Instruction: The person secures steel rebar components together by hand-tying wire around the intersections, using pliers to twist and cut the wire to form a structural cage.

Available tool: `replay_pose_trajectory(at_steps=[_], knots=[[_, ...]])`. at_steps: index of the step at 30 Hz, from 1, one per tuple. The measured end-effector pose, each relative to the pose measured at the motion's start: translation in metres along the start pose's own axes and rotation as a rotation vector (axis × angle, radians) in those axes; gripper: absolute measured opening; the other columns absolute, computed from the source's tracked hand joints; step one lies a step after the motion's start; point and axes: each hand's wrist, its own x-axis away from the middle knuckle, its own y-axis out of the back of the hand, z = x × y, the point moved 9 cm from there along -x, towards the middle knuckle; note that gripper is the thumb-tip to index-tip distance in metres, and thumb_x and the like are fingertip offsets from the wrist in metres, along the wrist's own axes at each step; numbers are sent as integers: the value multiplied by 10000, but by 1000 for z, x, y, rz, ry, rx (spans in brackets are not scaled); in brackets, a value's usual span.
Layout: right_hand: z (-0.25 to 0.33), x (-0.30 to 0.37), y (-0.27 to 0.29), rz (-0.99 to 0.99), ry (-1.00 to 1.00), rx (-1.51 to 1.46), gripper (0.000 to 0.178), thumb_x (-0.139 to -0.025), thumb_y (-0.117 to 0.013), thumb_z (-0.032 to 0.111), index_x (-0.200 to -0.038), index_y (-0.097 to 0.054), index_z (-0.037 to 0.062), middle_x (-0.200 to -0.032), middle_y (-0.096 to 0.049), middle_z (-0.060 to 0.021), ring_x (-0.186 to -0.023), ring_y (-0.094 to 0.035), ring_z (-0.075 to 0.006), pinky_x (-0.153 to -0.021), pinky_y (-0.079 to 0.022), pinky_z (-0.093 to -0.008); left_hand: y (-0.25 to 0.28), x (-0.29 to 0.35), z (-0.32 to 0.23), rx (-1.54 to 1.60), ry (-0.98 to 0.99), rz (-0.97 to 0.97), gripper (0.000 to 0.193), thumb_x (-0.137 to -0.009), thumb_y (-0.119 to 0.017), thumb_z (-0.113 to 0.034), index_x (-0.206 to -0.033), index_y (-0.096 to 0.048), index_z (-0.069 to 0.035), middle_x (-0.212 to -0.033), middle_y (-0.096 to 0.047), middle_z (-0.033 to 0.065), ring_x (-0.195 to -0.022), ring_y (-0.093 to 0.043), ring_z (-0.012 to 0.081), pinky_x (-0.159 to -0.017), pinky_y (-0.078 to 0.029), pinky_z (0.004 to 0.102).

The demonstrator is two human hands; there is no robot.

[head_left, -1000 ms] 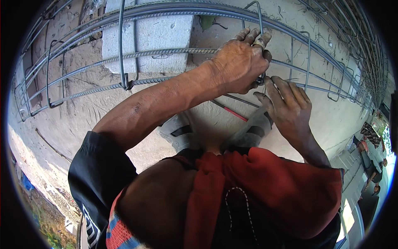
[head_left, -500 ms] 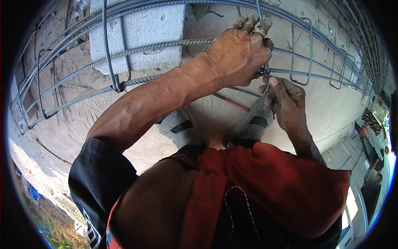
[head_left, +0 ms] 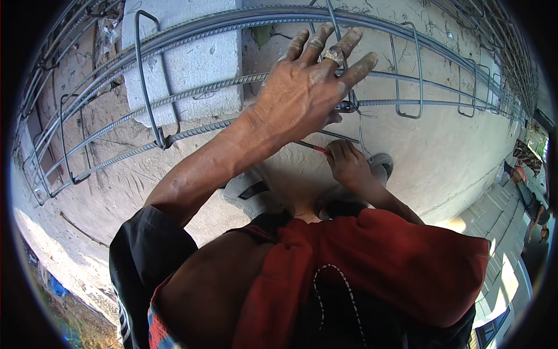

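Observation:
My left hand (head_left: pixel 305 87) is open with its fingers spread over the long ribbed bars of a rebar cage (head_left: pixel 203 90). An upright stirrup (head_left: pixel 331 14) rises beside its fingers; whether they touch it I cannot tell. Below, a thin tie wire (head_left: pixel 361 134) hangs from the joint of the stirrup and the near bar. Low by the floor, my right hand (head_left: pixel 350 166) is closed round the red end of a slim tool with a dark metal shaft (head_left: pixel 305 143). My fingers hide most of the tool, so its kind is unclear.
A pale block (head_left: pixel 197 58) lies under the cage at the left. My grey shoes (head_left: pixel 250 192) stand on the concrete floor (head_left: pixel 442 157) just before the bars. More bundled rebar (head_left: pixel 517 58) curves away at the right. Another person (head_left: pixel 529 200) is at the far right.
My right hand has let go of the tie wire and moved down to the red-ended tool on the floor. My left hand has shifted left and its fingers have spread.

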Motion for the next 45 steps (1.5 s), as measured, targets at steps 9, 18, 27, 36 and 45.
replay_pose_trajectory(at_steps=[9, 18, 27, 36, 45], knots=[[-43, 27, 108, 348, -469, -547, 254, -903, -514, 78, -1136, -577, -2, -708, -600, -124, -544, -491, -131, -540, -417, -257, -68, 145, -16, 929, 723, 747, 469, -714, -758, -304, -1061, -617, -22, -938, -651, 122, -896, -621, 250, -700, -499, 342], [-4, 56, 197, 447, -879, -834, 374, -909, -485, 72, -1282, -491, 42, -647, -548, -42, -505, -489, -74, -502, -432, -234, -113, 52, -151, 2209, 395, 447, 912, -856, -605, -401, -1432, 1, -35, -1395, -273, 240, -1303, -308, 331, -1066, -265, 385], [25, 30, 206, 465, -617, -771, 494, -837, -454, -69, -1322, -429, 17, -659, -564, -75, -547, -527, -87, -529, -431, -227, -96, 22, -141, 2361, 381, 183, 842, -900, -462, -485, -1435, 84, -131, -1457, -154, 154, -1338, -236, 283, -1031, -313, 420], [41, 1, 207, 418, -417, -649, 514, -804, -501, -67, -1310, -433, -2, -679, -587, -99, -555, -570, -138, -517, -452, -256, -88, 22, -148, 2638, 197, 116, 796, -923, -438, -452, -1430, 132, -227, -1463, -163, 145, -1358, -205, 315, -1010, -347, 460], [72, -23, 206, 430, -364, -541, 408, -823, -521, -34, -1226, -457, -36, -749, -601, -188, -638, -618, -317, -554, -469, -347, -66, 18, -140, 2736, 183, 123, 817, -873, -371, -587, -1427, 49, -157, -1374, -280, 198, -1283, -337, 353, -1039, -323, 471]])
